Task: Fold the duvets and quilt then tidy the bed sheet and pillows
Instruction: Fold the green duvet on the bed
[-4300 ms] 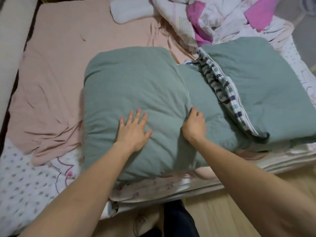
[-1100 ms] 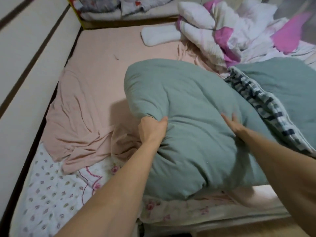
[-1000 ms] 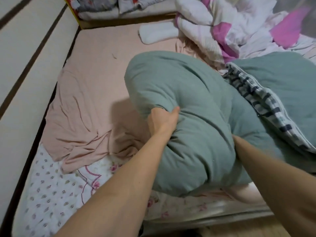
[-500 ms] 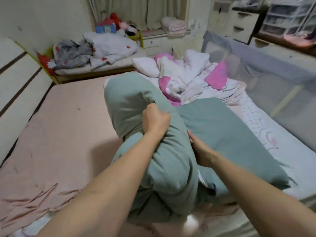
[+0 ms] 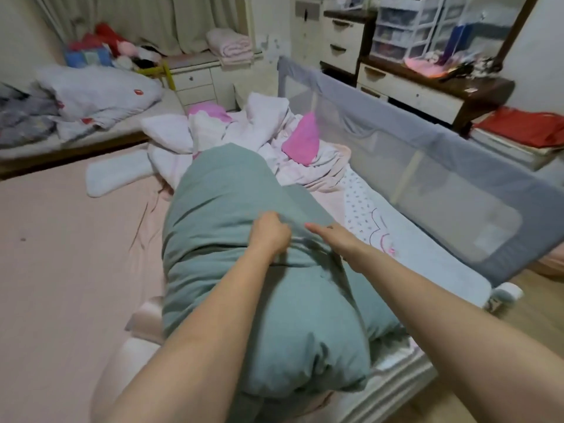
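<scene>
A thick green duvet [image 5: 225, 209] lies folded into a long bundle on the bed, running away from me. My left hand [image 5: 270, 233] grips a bunch of its fabric on top, fingers curled. My right hand [image 5: 332, 239] lies flat on the duvet just to the right, fingers straight. A crumpled white and pink quilt [image 5: 259, 138] is heaped beyond the duvet. A flat white pillow [image 5: 116, 175] lies left of the quilt on the pink bed sheet [image 5: 61, 254].
A grey mesh bed rail [image 5: 427, 178] runs along the right side of the bed. A patterned white sheet [image 5: 375, 227] lies beside it. Drawers and a dresser [image 5: 427, 87] stand behind. More bedding [image 5: 91, 93] sits on a low bed at the back left.
The duvet's left half has been lifted and folded over its right half, hiding the striped lining. My view has risen from the bed to the room. My right hand came on top.
</scene>
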Motion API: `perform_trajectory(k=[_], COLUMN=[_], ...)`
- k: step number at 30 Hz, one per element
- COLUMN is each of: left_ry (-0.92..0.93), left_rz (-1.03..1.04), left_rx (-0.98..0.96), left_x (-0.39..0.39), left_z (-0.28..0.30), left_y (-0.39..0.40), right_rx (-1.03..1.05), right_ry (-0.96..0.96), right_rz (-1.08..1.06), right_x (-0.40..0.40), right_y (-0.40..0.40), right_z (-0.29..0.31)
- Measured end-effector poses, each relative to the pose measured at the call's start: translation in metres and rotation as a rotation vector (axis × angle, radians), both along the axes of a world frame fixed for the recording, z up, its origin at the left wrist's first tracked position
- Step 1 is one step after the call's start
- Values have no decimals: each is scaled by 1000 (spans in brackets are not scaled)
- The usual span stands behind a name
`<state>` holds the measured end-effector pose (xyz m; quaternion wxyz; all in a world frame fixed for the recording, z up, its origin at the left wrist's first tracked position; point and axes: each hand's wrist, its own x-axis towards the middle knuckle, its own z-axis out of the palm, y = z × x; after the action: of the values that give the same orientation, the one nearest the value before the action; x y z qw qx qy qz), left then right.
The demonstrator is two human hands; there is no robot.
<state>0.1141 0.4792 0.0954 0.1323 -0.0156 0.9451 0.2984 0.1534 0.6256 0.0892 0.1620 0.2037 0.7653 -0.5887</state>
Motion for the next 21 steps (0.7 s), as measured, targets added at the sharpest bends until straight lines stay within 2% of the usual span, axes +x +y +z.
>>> perform_trajectory(k=[1, 2, 5, 8, 12, 14, 16, 18, 21], left_ry=[72, 75, -9, -21, 54, 177, 242, 141, 101], left_rz=[45, 56, -82, -178, -251, -150, 27, 132, 131], left_rx=[-94, -97, 51, 218, 159, 59, -216, -393, -400], left_x=[-5, -8, -15, -22, -27, -24, -24, -31, -49], left_z=[-7, -13, -29, -33, -51, -62, -73, -71, -53], left_y=[-12, -22, -46, -69, -87, -90, -93, -93, -72], right_rx=[8, 25, 117, 178, 358, 526, 618, 572, 441], right_ry=[37, 45, 40, 4, -57, -6, 106, 219, 377], right_rz=[30, 49, 86, 18, -19, 39, 58, 4, -86], right_x=[1, -1, -29, -90, -109, -114, -118, -129, -153], right_y=[-5, -14, -52, -68, -94, -102, -107, -104, -85], right_z=[0, 1, -5, -65, -53, -60, -72, -72, -48])
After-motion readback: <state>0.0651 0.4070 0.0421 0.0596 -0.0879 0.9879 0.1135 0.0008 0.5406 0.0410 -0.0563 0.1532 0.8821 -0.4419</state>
